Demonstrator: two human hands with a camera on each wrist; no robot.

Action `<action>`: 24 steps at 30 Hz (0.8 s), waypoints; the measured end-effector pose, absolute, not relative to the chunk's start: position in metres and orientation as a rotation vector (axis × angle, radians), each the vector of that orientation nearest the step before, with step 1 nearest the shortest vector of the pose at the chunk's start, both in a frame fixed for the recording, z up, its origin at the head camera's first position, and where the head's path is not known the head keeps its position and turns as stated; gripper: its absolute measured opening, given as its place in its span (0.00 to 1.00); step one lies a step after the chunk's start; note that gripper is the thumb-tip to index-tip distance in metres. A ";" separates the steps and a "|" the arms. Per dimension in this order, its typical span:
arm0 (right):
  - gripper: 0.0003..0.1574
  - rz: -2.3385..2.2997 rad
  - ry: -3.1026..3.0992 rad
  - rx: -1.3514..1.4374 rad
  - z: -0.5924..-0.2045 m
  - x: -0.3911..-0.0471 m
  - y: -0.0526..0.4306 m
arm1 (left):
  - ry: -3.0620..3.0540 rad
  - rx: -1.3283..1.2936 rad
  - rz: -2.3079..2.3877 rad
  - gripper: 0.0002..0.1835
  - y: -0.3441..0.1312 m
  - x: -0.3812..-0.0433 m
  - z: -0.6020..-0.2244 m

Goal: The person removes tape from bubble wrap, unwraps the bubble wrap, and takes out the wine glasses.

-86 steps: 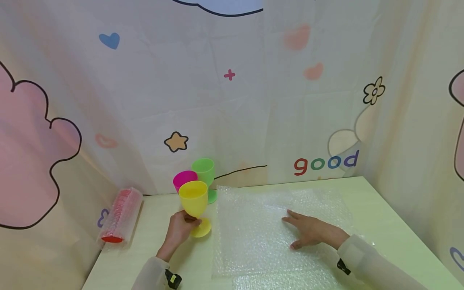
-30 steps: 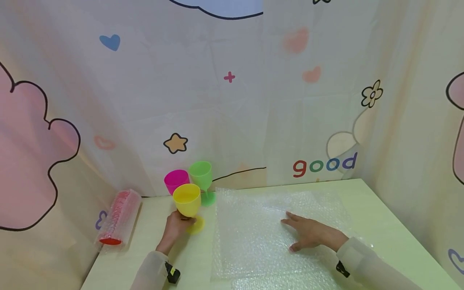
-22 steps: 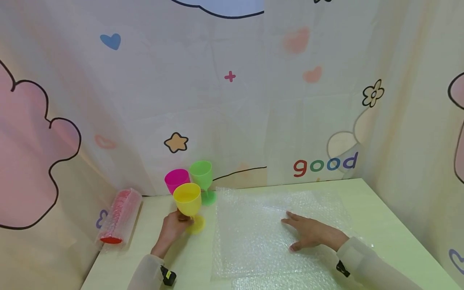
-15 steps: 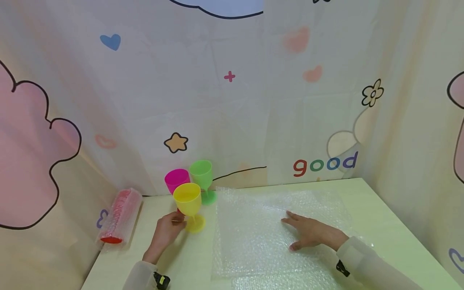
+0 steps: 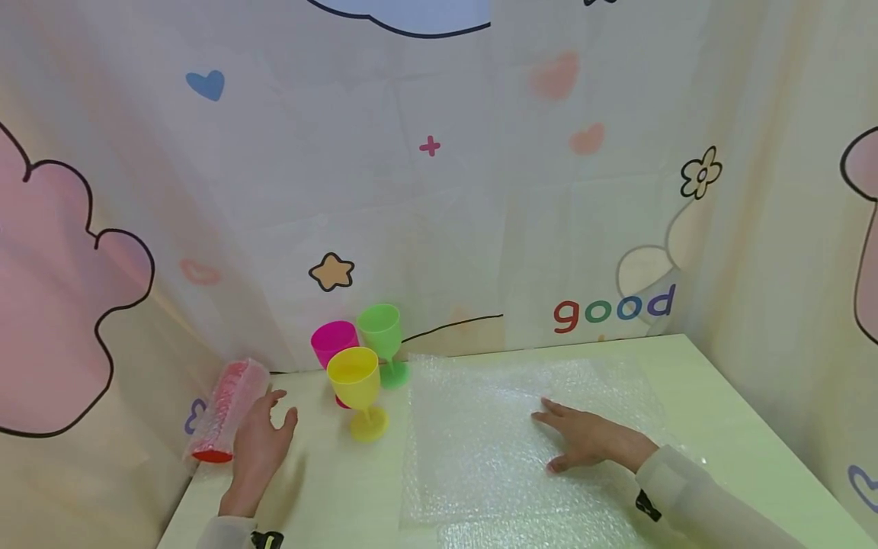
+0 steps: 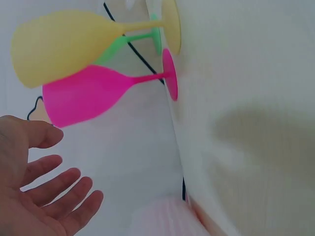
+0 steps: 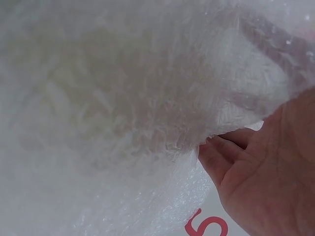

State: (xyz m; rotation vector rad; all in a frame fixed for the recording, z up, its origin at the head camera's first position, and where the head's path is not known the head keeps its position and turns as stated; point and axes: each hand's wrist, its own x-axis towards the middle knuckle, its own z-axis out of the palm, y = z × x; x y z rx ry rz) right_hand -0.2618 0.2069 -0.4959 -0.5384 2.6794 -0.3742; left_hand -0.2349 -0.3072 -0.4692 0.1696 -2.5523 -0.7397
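Note:
My left hand (image 5: 261, 446) holds nothing, its fingers and thumb spread apart, beside a red cylinder wrapped in bubble wrap (image 5: 232, 400). To its right stand three upright plastic goblets: a yellow goblet (image 5: 354, 379) in front, a magenta goblet (image 5: 334, 340) partly hidden behind it, and a green goblet (image 5: 380, 329) at the back. In the left wrist view, the magenta goblet (image 6: 91, 93) is nearest the left hand (image 6: 44, 187). My right hand (image 5: 588, 438) rests with spread fingers on a flat sheet of bubble wrap (image 5: 473, 450). Bubble wrap partly covers its fingertips in the right wrist view.
The pale green table (image 5: 343, 496) meets a printed cloth backdrop (image 5: 480, 229) at the back and sides. Close behind the goblets is this cloth. Another layer of bubble wrap (image 5: 535, 534) shows at the front edge of the sheet.
My left hand has let go of the yellow goblet, which it had set down slightly left, and has moved left toward the wrapped cylinder. My right hand has stayed in place.

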 end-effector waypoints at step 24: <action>0.58 -0.382 2.680 -0.565 -0.494 -0.260 0.207 | -2.519 0.062 -0.255 0.41 -0.382 -0.224 -0.476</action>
